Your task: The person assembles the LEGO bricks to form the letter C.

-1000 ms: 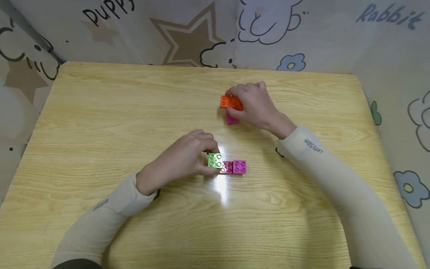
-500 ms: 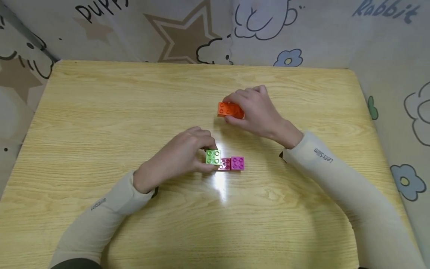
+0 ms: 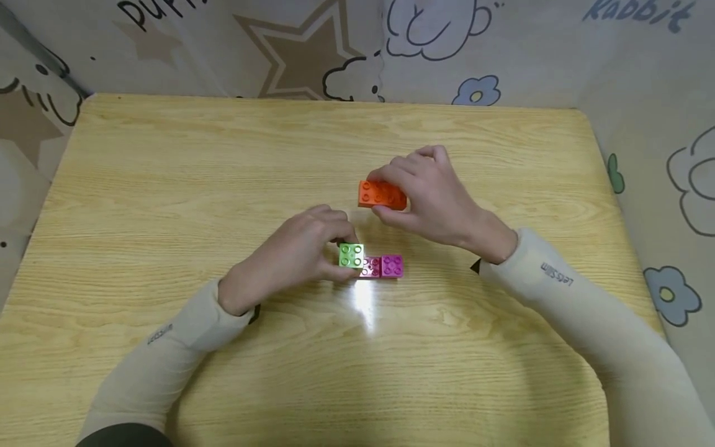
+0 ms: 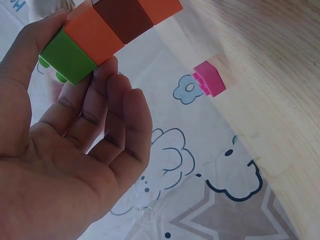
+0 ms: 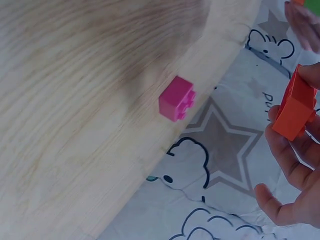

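My left hand (image 3: 296,254) pinches a green toy building brick (image 3: 351,256) between thumb and fingers. In the left wrist view, orange and brown bricks (image 4: 122,22) are joined in a row to that green brick. A dark pink brick (image 3: 371,267) and a magenta brick (image 3: 392,266) show just right of the green one, side by side. Farther back, my right hand (image 3: 436,195) grips a long orange brick (image 3: 382,194) by its sides, clear of the table in the right wrist view. A loose pink brick (image 5: 175,98) lies on the table, hidden in the head view.
The pale wooden table (image 3: 212,155) has its back edge against a wall (image 3: 424,74) printed with stars, flowers and animals. A second patterned wall (image 3: 642,217) flanks the right side. Light-coloured sleeves (image 3: 184,341) cover both forearms.
My right hand has brought the orange brick nearer to the left hand's bricks. The loose pink brick has dropped out of sight in the head view. The left hand keeps its hold.
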The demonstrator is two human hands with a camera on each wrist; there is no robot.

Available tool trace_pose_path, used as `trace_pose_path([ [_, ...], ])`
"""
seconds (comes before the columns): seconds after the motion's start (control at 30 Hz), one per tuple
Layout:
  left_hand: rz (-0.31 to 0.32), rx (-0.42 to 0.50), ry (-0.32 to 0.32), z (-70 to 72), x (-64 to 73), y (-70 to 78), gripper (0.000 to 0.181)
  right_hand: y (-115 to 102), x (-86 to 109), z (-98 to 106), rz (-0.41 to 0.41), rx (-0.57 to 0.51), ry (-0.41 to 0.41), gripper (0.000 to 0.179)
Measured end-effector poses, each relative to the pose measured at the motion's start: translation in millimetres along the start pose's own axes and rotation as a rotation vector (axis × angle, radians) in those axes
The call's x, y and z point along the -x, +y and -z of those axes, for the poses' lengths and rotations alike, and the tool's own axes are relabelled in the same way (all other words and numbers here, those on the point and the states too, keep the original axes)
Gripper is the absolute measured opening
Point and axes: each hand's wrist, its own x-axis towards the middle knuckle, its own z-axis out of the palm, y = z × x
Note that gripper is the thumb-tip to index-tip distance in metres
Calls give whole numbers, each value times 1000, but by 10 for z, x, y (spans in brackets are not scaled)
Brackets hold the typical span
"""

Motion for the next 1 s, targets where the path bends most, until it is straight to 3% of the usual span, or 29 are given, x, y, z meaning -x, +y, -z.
trace_pose_path([
  [1.0,9,-48,-1,10,-19,-10,35,-414,327,46,162,-87,80,36],
])
